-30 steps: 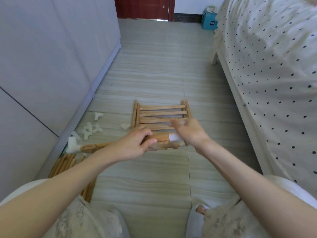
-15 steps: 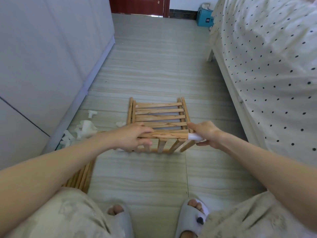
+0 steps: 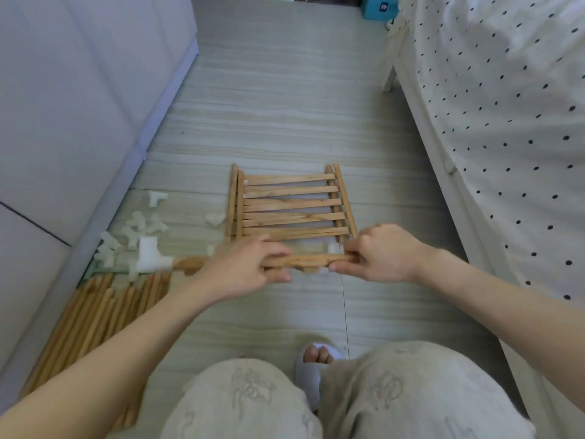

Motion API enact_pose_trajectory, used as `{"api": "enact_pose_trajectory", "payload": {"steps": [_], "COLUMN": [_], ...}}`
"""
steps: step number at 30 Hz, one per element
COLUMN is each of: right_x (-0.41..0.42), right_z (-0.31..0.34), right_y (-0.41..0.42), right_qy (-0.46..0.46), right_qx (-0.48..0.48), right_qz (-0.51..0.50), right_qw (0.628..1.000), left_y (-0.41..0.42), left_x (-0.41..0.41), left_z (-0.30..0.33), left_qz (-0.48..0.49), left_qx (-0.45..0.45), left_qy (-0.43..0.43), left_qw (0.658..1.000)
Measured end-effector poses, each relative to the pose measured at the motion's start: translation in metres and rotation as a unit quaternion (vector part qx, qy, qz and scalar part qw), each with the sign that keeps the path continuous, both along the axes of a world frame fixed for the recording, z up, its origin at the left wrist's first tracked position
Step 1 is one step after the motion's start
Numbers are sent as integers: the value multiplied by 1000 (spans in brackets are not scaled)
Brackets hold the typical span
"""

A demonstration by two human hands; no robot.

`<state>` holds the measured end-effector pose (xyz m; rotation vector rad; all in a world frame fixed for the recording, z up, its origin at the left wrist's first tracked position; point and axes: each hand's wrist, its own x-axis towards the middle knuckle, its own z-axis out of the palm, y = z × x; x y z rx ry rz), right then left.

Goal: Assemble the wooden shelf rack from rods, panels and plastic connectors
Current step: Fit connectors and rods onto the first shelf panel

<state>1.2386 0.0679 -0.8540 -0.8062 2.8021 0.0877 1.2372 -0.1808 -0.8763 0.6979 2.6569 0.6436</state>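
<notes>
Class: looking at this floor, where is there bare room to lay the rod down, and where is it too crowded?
Bare floor lies beyond the slatted panel, between the cabinet and the bed. Another free patch sits between both hands and the knees. It is crowded along the cabinet: loose white connectors and the rod pile.

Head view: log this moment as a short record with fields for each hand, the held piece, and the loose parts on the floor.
left hand: left hand curled around the wooden rod
right hand: right hand pinches the rod's right end
held piece: rod held level, with a white connector on its left end
panels: slatted panels flat on the floor beyond the hands
spare rods: bundle by the cabinet
loose connectors: pile left of the panels
</notes>
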Motion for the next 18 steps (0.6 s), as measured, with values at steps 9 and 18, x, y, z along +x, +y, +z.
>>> {"api": "enact_pose_trajectory", "payload": {"steps": [9,18], "right_x": [40,10], "right_z": [-83,-163], "right_y": [1,-6], "right_qy": [-124,-132], "right_qx": [67,47], "right_qz": [-63,-124], "right_qw": [988,982], "left_y": [20,17], "left_x": [41,14], "left_z": [-88,-160], "left_qz": [-50,-28], "left_qx": [-62,-91], "left_qy": [-136,-110], "left_qw": [988,989]}}
